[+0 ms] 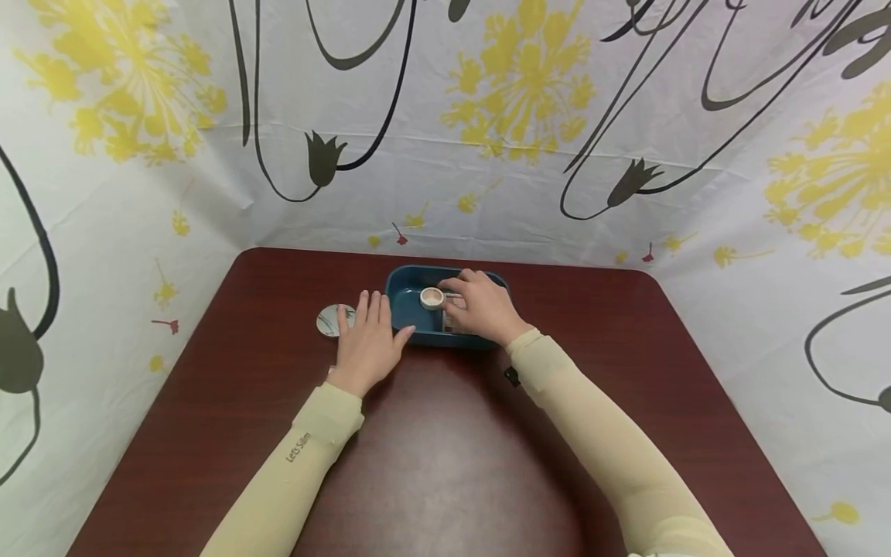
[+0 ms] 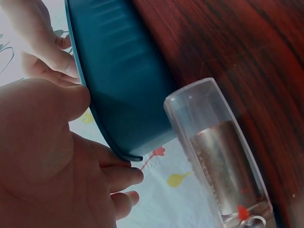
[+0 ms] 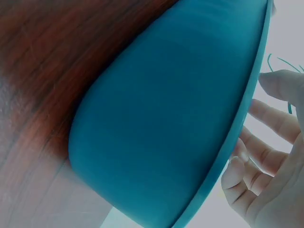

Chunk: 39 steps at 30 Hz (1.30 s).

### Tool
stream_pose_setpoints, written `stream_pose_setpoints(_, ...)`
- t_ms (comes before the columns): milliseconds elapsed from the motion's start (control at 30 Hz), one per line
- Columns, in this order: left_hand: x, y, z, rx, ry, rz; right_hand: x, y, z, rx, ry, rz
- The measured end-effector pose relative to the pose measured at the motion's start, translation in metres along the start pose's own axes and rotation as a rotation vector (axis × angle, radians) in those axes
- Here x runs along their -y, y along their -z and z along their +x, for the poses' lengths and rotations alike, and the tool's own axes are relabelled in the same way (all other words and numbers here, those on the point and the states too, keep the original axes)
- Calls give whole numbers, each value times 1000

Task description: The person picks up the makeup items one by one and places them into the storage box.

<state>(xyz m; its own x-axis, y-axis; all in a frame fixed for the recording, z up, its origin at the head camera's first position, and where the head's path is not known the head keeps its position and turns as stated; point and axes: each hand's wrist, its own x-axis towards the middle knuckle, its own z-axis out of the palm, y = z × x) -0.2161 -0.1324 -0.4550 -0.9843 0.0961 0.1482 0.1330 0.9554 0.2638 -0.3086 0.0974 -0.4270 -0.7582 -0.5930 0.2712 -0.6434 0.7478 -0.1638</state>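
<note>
A blue rectangular tray (image 1: 411, 336) with a raised rim sits near the table's far edge. Over its inside, the thumb and forefinger of my right hand (image 1: 483, 309) pinch the right edge of a small round cream-rimmed container (image 1: 431, 299) with a pinkish centre. Just under those fingers a clear item (image 1: 455, 319) lies in the tray, mostly covered. My left hand (image 1: 369, 340) lies with fingers straight at the tray's left end, thumb against the rim (image 2: 81, 76). Beside its fingers is a round mirror-like disc (image 1: 329, 320), partly covered.
A clear box (image 2: 216, 152) with a shiny metallic-looking inside shows close to the left hand in the left wrist view. The dark red table (image 1: 445, 464) stretches toward the person. A white patterned cloth (image 1: 418, 186) hangs behind the table and along both sides.
</note>
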Motion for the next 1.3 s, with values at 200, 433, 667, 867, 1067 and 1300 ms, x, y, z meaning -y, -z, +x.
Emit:
stream_pose_setpoints(200,0,-1,-1,-3,-2,3,5,-1,-8,-24,6,28)
stream_pose_setpoints(433,0,-1,-1,-2,-9,-7,11,-2,-19,-60,6,11)
stream_pose_setpoints(667,1,0,-1,-2,-4,2,13,-6,-27,-91,-30,51)
stream_pose_setpoints(867,0,-1,-1,0,-7,-8,15,-8,-33,-119,-59,59)
stream_pose_setpoints(1067,-1,-2,-1,-9,-12,-3,17,-5,-41,-172,-77,109)
stream_pose_setpoints(1300,-1,-1,-2,0,-6,-10,19,-2,-48,-225,-122,126)
